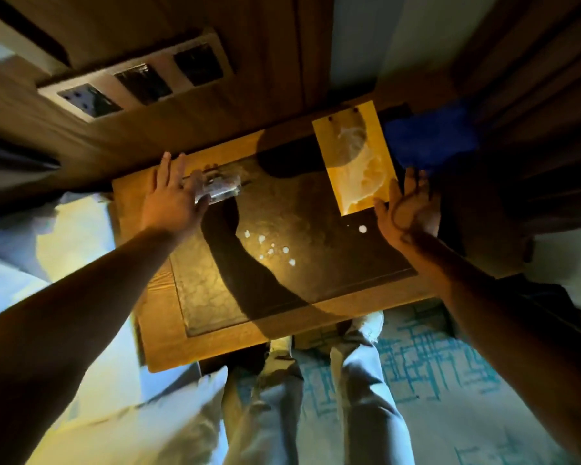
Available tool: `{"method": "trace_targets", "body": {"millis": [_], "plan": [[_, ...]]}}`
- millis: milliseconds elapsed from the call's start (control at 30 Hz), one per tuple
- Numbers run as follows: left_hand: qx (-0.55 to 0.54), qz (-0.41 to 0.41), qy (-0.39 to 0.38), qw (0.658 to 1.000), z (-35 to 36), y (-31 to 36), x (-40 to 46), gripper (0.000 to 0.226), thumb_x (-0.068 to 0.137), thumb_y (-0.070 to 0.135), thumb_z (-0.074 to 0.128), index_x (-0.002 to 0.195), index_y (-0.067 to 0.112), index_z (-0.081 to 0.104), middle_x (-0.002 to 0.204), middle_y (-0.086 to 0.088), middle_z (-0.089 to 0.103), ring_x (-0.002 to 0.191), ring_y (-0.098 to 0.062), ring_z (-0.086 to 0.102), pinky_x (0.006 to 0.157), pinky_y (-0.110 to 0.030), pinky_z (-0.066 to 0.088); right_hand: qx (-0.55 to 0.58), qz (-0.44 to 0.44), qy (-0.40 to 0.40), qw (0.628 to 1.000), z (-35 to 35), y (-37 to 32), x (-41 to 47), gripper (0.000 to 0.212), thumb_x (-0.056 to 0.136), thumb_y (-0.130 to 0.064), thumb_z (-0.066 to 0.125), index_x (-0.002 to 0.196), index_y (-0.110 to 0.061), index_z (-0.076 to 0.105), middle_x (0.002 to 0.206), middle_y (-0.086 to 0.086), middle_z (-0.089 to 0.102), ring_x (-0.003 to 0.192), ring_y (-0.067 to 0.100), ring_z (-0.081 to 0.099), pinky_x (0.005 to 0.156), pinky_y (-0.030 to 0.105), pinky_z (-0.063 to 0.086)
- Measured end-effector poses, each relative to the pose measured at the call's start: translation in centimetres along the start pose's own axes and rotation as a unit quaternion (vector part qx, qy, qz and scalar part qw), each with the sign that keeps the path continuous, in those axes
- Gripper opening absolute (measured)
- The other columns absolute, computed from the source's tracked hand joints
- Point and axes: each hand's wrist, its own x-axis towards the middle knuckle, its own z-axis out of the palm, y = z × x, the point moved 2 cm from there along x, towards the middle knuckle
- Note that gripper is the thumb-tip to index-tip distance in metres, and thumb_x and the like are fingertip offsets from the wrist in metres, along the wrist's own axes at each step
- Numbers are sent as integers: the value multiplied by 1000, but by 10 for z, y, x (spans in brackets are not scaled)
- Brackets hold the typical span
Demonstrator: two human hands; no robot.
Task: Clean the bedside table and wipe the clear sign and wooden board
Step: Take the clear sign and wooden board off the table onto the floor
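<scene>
- On the wooden bedside bench (161, 333), with its dark glossy inset top, small white droplets (270, 250) lie scattered near the middle, and one larger white spot (362, 228) sits apart from them towards the right edge.
- Near the far left corner, the small clear acrylic sign (220, 189) lies low on the dark top; its outline is blurred, so whether it stands or lies flat cannot be told.
- The left hand (171, 199) reaches over that corner with its fingers (163, 169) straight and spread, released rather than clenched; the thumb side touches or overlaps the clear sign, though a true grasp cannot be made out.
- Towards the far right corner, the flat rectangular yellow-lit wooden board (354, 159) lies on the bench, one short end towards the wall, smeared with pale whitish streaks and carrying two small dark dots at its far end.
- The right hand (408, 209) is just beside the board's near right corner, palm turned up and fingers (415, 182) open and relaxed, holding nothing; whether it touches the board cannot be told.
- Beyond the right hand, by the far right edge, a crumpled blue cloth (430, 137) lies blurred.
- On the wood-panelled wall behind the far edge, a pale framed row of dark sockets and switches (138, 80) is mounted.
- Below the near edge, the person's legs in pale trousers (359, 380) stand on a pale carpet with blue line pattern (433, 357).
</scene>
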Motion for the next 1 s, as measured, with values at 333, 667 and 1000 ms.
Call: {"method": "trace_targets", "body": {"millis": [333, 667, 1000], "plan": [[19, 23, 33, 999, -9, -12, 5, 30, 98, 28, 61, 125, 20, 72, 126, -17, 60, 115, -43, 47, 93, -52, 40, 25, 29, 101, 994, -6, -2, 9, 30, 97, -26, 47, 113, -2, 59, 120, 26, 57, 107, 44, 52, 90, 50, 41], [23, 59, 25, 998, -11, -15, 12, 26, 97, 26, 64, 118, 13, 74, 111, -17, 68, 108, -41, 52, 86, -48, 40, 156, 113, 7, 981, -2, 0, 23, 37, 97, -31, 58, 129, -13, 53, 136, 20, 49, 112, 40, 58, 72, 39, 43], [28, 63, 34, 997, -9, -21, 8, 26, 95, 19, 65, 119, 13, 73, 105, -15, 67, 104, -39, 50, 85, -49, 42, 290, 114, -37, 949, 4, -4, 36, 50, 85, -29, 78, 126, -12, 54, 131, 18, 59, 114, 37, 61, 83, 40, 49]]}}
